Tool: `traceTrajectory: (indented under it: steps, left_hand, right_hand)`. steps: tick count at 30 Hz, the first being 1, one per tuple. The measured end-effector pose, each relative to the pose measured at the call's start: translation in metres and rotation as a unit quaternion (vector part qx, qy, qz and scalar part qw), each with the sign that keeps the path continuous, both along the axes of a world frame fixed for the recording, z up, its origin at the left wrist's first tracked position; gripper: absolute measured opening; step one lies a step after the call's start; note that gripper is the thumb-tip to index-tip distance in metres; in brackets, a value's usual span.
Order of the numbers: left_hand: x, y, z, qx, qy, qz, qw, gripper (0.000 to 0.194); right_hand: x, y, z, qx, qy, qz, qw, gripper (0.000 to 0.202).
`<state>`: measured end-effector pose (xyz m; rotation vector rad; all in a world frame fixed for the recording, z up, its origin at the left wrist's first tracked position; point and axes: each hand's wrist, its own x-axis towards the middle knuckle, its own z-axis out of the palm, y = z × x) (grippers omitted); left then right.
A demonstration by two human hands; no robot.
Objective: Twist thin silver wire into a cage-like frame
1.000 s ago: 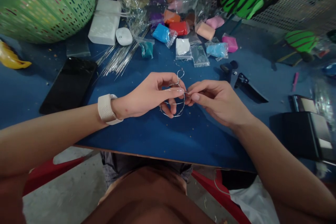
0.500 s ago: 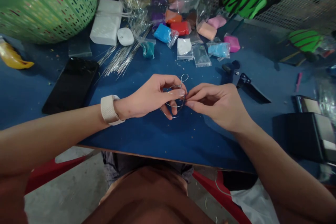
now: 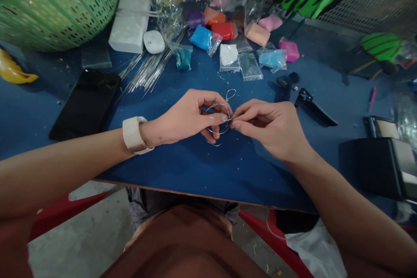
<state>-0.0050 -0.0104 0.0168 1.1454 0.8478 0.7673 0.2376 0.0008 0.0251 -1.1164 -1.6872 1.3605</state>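
Note:
Thin silver wire (image 3: 231, 94), bent into rings with a small loop at the top, is between my two hands above the blue table. My left hand (image 3: 198, 115), with a pale band on the wrist, pinches the wire between thumb and forefinger; its other fingers curl behind the rings. Close on its right, my right hand (image 3: 270, 126) pinches the wire at the rings' right side with thumb and fingertips. A loose wire end curves below my left fingertips.
Straight wires (image 3: 150, 74) lie beyond my left hand, near a black phone (image 3: 86, 104) and a green basket (image 3: 58, 8). Small clay packets, one blue (image 3: 201, 38), are at the back. A dark-handled tool (image 3: 316, 110) and a black box (image 3: 371, 165) lie right.
The wire rings have turned slightly and show rounder between my hands. Both hands stay pinched close together, my right fingertips shifted a little. The view has moved slightly.

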Motion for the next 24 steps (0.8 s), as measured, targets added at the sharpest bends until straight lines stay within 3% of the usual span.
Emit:
traceTrajectory:
  steps: [6,10,19,24]
  left_hand:
    - [0.0,0.001,-0.002,0.03,-0.024,0.019,0.999,0.007]
    - [-0.001,0.003,-0.006,0.099,-0.023,0.032,0.994,0.027]
    - [-0.002,-0.006,0.0,0.258,0.109,0.081,0.957,0.031]
    - [-0.003,-0.007,0.0,0.261,0.091,0.065,0.959,0.042]
  right_hand:
    - [0.001,-0.001,-0.003,-0.027,0.033,-0.009,0.999,0.018]
    - [0.001,-0.002,-0.004,-0.047,0.052,-0.016,0.997,0.019]
    - [-0.005,-0.002,0.0,-0.118,0.07,-0.008,0.99,0.019]
    - [-0.007,-0.002,-0.001,-0.142,0.082,0.001,0.986,0.024]
